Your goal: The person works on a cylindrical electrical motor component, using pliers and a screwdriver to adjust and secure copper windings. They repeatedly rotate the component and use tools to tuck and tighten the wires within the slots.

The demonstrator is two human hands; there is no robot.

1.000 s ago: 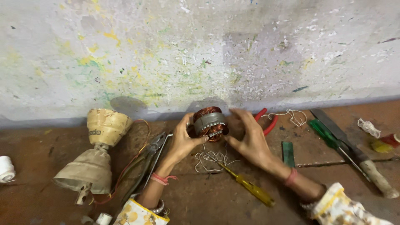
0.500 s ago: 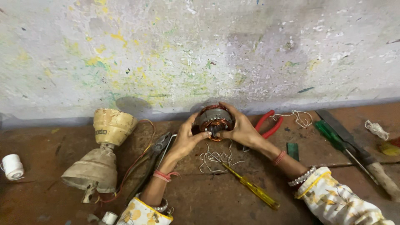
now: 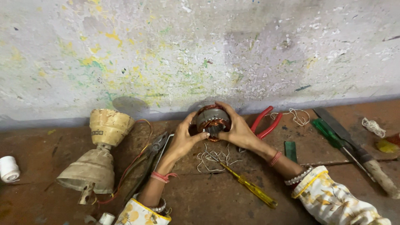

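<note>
1. The right hand (image 3: 239, 130) was out by the red pliers (image 3: 266, 121) before — now it cups the motor coil (image 3: 212, 121).
2. Both hands hug it closer — the left hand (image 3: 183, 139) now has fingers across its front.

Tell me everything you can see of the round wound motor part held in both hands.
The motor stator is a small round core: a grey metal ring with copper-coloured windings and reddish insulation showing. It is held on edge just above the brown floor, close to the paint-flecked wall. The left hand and right hand cup its sides, fingertips on its front.
</note>
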